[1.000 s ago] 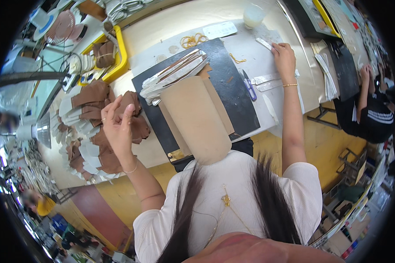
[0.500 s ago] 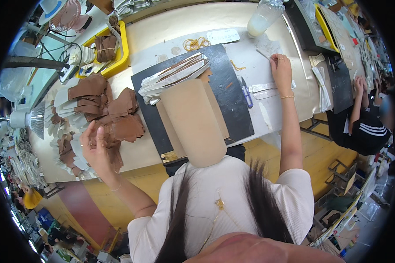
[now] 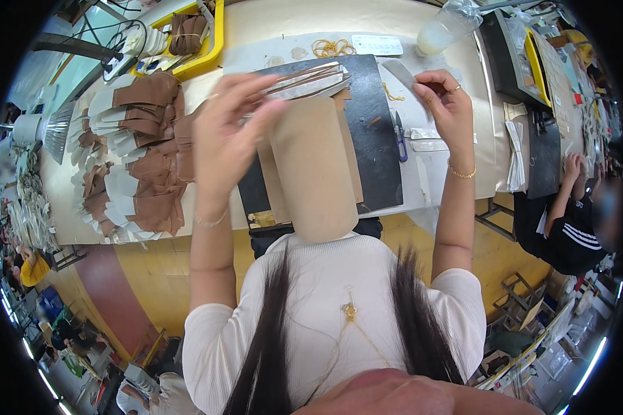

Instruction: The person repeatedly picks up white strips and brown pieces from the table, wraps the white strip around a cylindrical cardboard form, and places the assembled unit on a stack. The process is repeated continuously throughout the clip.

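My right hand [image 3: 446, 100] pinches the lower end of a flat, greyish blade-like strip [image 3: 398, 72], which points up and left over the table. My left hand [image 3: 232, 135], a little blurred, has its fingers stretched out and apart over the left edge of a black board [image 3: 375, 155]; I see nothing in it. On the board rests a tan curved board [image 3: 318, 169], its near end against my shirt. Beyond it lies a bundle of white and brown strips [image 3: 310, 81], partly covered by my left fingers. Stacked brown and white pieces [image 3: 145, 159] spread left of my left hand.
Purple-handled scissors [image 3: 401, 138] and white strips [image 3: 429, 145] lie right of the board. Yellow cord [image 3: 333, 48] and a clear plastic cup [image 3: 446, 31] are at the back. A yellow tray [image 3: 211, 48] stands back left. Another person [image 3: 567, 207] sits at the right.
My left hand has left the brown pieces and moved up and right to the black board. My right hand has lifted the flat strip off the table.
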The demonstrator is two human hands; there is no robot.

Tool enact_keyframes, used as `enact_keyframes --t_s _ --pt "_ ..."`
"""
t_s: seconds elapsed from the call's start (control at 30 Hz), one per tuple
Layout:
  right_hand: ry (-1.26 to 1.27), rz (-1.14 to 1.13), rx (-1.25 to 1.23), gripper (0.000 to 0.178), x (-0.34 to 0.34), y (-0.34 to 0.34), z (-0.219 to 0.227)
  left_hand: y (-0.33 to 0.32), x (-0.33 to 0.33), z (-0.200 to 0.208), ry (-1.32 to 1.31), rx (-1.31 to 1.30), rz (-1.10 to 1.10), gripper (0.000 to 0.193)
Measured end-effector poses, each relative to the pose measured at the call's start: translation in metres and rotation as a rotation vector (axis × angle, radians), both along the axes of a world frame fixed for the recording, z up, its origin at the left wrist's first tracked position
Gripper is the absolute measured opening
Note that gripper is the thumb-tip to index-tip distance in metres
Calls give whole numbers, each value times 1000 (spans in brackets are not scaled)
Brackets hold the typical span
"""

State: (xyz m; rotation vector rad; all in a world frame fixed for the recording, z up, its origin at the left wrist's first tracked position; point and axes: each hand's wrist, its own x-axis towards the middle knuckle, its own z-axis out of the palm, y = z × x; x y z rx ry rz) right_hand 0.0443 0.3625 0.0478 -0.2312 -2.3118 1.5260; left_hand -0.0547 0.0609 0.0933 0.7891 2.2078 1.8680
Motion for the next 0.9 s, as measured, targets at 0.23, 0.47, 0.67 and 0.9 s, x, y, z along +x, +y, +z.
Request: enact_keyframes --t_s 0.23,0.47,0.67,0.9 --pt "139 220 -393 19 1 -65 42 54 6 8 -347 221 -258 21" --pt "172 243 -486 24 3 -86 43 52 10 7 -372 305 -294 12" --pt "119 135 -494 33 1 -95 41 57 15 7 -62 254 -272 8" --pt "155 144 -303 26 3 -96 44 54 15 11 83 156 -295 9"
